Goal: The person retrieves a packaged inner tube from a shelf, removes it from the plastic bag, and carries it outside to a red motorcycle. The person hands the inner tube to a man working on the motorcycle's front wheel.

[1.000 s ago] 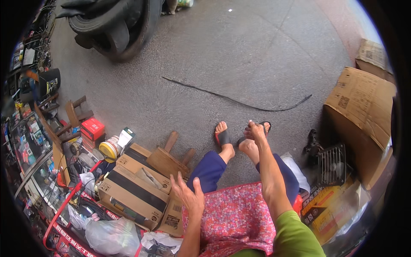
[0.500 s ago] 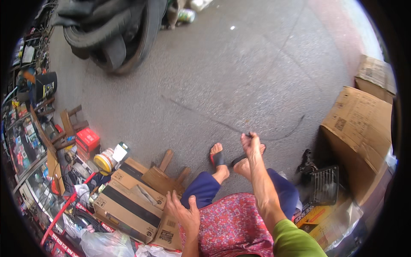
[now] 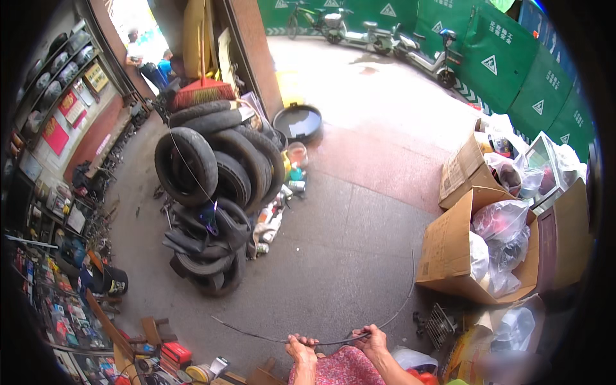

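My left hand (image 3: 302, 354) is closed on a long, thin, dark cable (image 3: 244, 331) at the lower middle. A short way to its right, my right hand (image 3: 371, 342) also grips it. The cable bends in a wide curve: one end trails out to the left, the other rises at the right beside a cardboard box. Both hands are just above my pink floral apron (image 3: 340, 369). Whether the cable's ends touch the ground is hard to tell.
Piled tires (image 3: 186, 163) stand ahead-left with a broom (image 3: 202, 90) and a black tub (image 3: 297, 122). Cartons of plastic bags (image 3: 443, 250) are at right, cluttered shelves (image 3: 48, 218) at left. Two people are at a far doorway; scooters (image 3: 417, 54) line green barriers (image 3: 487, 64).
My right hand has picked the cable up off the ground and my left hand now grips it too. My view has tilted up, showing the doorway, tires and street.
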### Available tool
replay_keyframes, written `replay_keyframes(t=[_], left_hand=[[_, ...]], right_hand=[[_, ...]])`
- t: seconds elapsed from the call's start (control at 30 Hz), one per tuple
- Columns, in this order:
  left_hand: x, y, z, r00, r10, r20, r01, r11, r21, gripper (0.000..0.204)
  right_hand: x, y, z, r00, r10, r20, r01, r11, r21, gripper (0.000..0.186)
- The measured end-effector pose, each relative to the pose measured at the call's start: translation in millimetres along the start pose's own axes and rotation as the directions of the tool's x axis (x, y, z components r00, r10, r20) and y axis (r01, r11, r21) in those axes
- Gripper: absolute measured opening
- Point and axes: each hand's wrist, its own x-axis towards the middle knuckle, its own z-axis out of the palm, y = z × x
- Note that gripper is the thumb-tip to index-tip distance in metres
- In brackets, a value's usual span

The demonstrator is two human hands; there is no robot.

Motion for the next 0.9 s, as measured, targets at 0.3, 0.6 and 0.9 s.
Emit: replay_keyframes(t=[0.3,0.6,0.9], left_hand=[[-104.6,123.5,153.2,0.778,0.525,0.345,-0.622,0.723,0.302,0.02],[-124.8,142.1,427.7,-0.379,0.13,0.916,-0.712,-0.674,-0.198,0.054],[-46.6,121.8,633.7,-0.26,-0.119,0.958,-0.718,-0.64,-0.274,0.009]], right_hand=[[-20.5,-233.6,59.5,0.862,-0.505,-0.046,0.507,0.86,0.052,0.031],[-72.1,-348.4,279.7,0.355,-0.494,0.794,0.637,-0.494,-0.592,0.022],[-27.0,-472.8,378.4,0.209,-0.456,0.865,0.554,-0.673,-0.489,0.014]])
